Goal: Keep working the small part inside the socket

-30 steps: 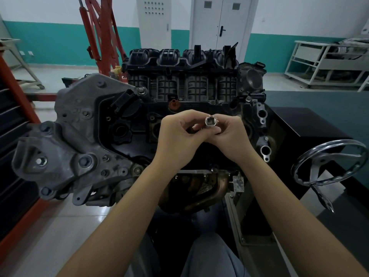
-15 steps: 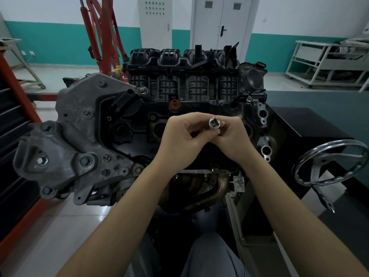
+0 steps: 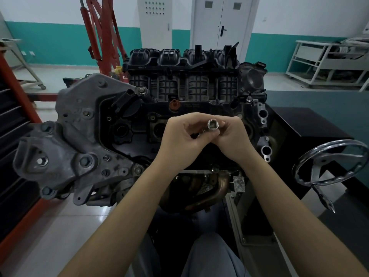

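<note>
Two hands: left hand (image 3: 182, 137) and right hand (image 3: 231, 136) meet in front of the engine (image 3: 139, 124), knuckles close together.
Fingers: those of the left hand (image 3: 191, 121) curl over and pinch the socket (image 3: 213, 124) from the left; those of the right hand (image 3: 223, 123) pinch it from the right, the thumb under it.
Socket: small chrome piece held between both hands, its square-holed end facing the camera, above the valve cover and clear of it.
Engine: dark block on a stand, black ribbed intake manifold (image 3: 183, 72) along its far edge, grey cast bracket (image 3: 65, 156) at its left end, orange cap (image 3: 174, 103) just beyond the hands.
Right side: chrome handwheel (image 3: 329, 162) beside a black cabinet (image 3: 299, 124).
Background: red hoist (image 3: 103, 35), white double door (image 3: 221, 25), white trolley (image 3: 327, 62).
</note>
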The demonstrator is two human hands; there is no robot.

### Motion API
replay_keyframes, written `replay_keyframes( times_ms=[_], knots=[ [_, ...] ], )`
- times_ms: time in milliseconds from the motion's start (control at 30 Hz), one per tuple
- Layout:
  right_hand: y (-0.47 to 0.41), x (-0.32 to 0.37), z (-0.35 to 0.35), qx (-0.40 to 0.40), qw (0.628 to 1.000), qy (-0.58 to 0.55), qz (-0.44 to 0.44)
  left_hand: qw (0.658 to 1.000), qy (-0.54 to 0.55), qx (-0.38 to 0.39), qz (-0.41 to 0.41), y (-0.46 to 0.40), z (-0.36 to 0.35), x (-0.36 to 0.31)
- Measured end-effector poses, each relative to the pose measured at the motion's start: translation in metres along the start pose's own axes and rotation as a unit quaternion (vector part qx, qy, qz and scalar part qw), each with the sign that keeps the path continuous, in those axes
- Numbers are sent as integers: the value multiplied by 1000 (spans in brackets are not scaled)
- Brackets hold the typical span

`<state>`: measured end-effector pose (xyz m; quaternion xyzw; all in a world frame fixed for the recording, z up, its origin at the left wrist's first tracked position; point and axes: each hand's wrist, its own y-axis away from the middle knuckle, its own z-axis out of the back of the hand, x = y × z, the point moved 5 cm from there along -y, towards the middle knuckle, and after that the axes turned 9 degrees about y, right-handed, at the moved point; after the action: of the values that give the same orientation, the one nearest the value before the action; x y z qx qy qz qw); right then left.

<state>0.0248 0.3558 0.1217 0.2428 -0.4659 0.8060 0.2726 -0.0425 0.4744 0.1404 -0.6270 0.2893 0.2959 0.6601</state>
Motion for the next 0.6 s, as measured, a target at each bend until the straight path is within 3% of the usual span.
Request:
replay_keyframes(
  times_ms=[167, 400, 600],
  knots=[
    [0, 0, -1, -9, 1000, -18, -3, 997, -49, -56, -9, 0, 5, -2],
    [1, 4, -2, -12, 1000, -8, 5, 999, 27, 18, 6, -1, 0, -3],
    [1, 2, -1, -14, 1000, -8, 5, 999, -34, -40, -8, -1, 2, -3]
  ],
)
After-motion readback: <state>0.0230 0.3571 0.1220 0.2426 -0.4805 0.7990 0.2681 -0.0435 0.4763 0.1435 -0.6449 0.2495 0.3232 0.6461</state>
